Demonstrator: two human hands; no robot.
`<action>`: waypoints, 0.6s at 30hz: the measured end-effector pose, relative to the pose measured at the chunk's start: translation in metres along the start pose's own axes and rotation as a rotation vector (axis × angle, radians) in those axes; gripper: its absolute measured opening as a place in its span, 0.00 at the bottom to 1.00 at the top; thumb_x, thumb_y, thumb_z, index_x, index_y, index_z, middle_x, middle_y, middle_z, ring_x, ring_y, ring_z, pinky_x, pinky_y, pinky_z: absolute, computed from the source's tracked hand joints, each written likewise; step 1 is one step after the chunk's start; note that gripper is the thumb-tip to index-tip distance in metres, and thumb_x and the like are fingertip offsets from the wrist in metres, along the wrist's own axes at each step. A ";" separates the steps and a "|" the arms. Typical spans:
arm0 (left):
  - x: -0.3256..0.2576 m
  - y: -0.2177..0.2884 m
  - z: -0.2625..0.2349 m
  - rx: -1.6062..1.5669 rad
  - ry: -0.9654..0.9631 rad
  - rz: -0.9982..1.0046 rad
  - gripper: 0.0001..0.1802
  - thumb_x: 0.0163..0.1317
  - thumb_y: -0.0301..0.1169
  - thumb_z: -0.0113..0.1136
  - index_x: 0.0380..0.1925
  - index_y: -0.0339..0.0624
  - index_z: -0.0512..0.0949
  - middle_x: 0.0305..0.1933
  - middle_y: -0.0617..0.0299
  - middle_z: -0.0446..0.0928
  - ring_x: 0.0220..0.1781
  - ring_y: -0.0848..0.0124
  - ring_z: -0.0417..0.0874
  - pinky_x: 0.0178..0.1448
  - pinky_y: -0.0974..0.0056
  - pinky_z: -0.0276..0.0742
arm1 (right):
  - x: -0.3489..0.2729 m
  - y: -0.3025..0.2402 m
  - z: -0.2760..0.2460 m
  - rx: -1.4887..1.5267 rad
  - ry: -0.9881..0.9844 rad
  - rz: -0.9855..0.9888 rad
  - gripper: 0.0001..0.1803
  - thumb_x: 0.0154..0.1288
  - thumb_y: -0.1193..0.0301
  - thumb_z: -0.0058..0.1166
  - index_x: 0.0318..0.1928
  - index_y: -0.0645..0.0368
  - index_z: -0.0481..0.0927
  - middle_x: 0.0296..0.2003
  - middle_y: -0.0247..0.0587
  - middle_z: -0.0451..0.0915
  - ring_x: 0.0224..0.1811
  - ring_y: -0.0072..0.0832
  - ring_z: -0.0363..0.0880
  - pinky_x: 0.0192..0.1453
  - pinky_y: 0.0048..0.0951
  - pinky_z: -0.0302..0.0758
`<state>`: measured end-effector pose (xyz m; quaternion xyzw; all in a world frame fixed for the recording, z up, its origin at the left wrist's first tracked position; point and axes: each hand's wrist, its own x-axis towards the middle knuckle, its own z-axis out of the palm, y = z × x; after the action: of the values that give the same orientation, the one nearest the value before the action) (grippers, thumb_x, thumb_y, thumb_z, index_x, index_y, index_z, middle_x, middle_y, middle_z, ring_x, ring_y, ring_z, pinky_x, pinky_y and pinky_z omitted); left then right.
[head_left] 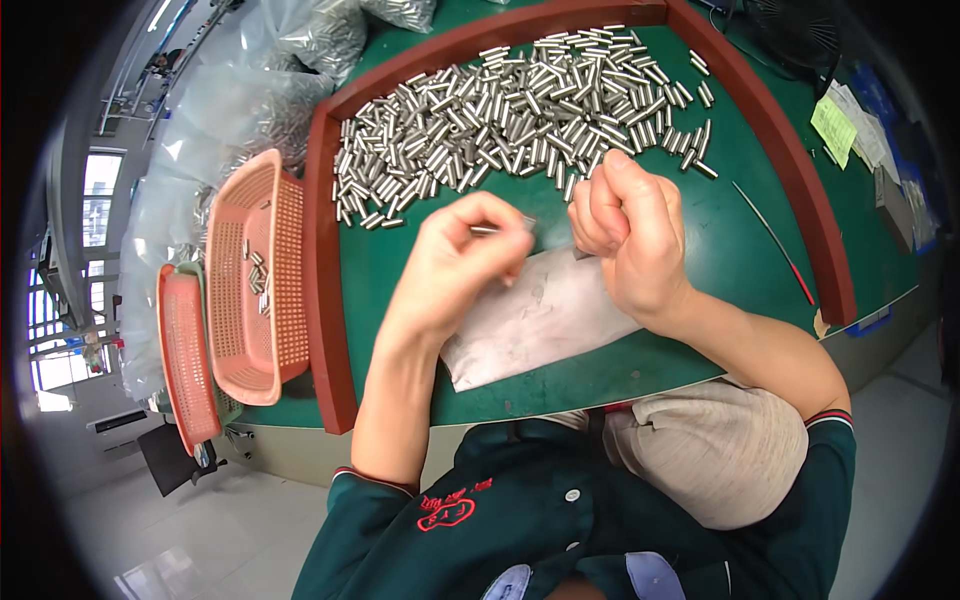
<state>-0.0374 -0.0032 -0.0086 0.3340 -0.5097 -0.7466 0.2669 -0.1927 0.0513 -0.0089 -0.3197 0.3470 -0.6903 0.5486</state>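
A large pile of short, shiny metal pins [510,110] spreads over the far part of the green tabletop. My left hand [450,255] is curled closed over a pale, stained cloth [550,320], and a metal pin [484,229] shows between its fingers. Its fingertips are slightly blurred. To its right, my right hand [637,230] makes a tight fist above the cloth's far right end, close to the near edge of the pile. A small dark bit shows under that fist, but the fingers hide what they hold.
A dark red wooden frame [328,290] borders the work area on the left, back and right. Pink plastic baskets [290,340] stand at left, one holding a few pins. Clear bags [330,45] of pins sit behind. A thin red-handled tool [800,280] lies at right.
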 end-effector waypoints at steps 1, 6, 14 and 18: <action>0.003 -0.002 -0.009 -0.415 -0.142 0.011 0.06 0.52 0.28 0.58 0.28 0.40 0.71 0.24 0.65 0.67 0.24 0.78 0.67 0.27 0.77 0.63 | 0.001 0.001 0.000 0.007 0.012 0.009 0.22 0.64 0.66 0.34 0.12 0.55 0.54 0.10 0.26 0.54 0.13 0.14 0.49 0.17 0.20 0.48; 0.007 0.005 -0.025 -0.762 -0.165 0.091 0.17 0.50 0.30 0.55 0.41 0.37 0.68 0.35 0.57 0.68 0.33 0.70 0.69 0.31 0.74 0.69 | 0.004 -0.002 0.003 0.040 -0.003 0.035 0.23 0.64 0.65 0.34 0.12 0.55 0.54 0.10 0.26 0.53 0.13 0.14 0.48 0.16 0.20 0.46; 0.022 0.002 -0.040 -0.079 0.421 0.116 0.16 0.61 0.39 0.49 0.22 0.39 0.71 0.18 0.69 0.64 0.17 0.82 0.59 0.19 0.77 0.52 | 0.005 -0.005 0.004 -0.026 0.021 0.038 0.23 0.65 0.64 0.30 0.11 0.52 0.52 0.08 0.27 0.50 0.11 0.16 0.43 0.15 0.21 0.43; 0.029 -0.007 -0.030 0.831 0.608 0.403 0.11 0.54 0.32 0.57 0.22 0.32 0.76 0.12 0.68 0.68 0.14 0.80 0.62 0.19 0.72 0.58 | 0.007 -0.004 0.004 -0.017 0.025 0.055 0.23 0.66 0.64 0.30 0.11 0.52 0.52 0.08 0.27 0.50 0.11 0.16 0.43 0.15 0.21 0.43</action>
<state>-0.0337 -0.0398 -0.0298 0.5075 -0.7152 -0.2868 0.3856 -0.1927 0.0449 -0.0026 -0.3059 0.3685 -0.6760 0.5601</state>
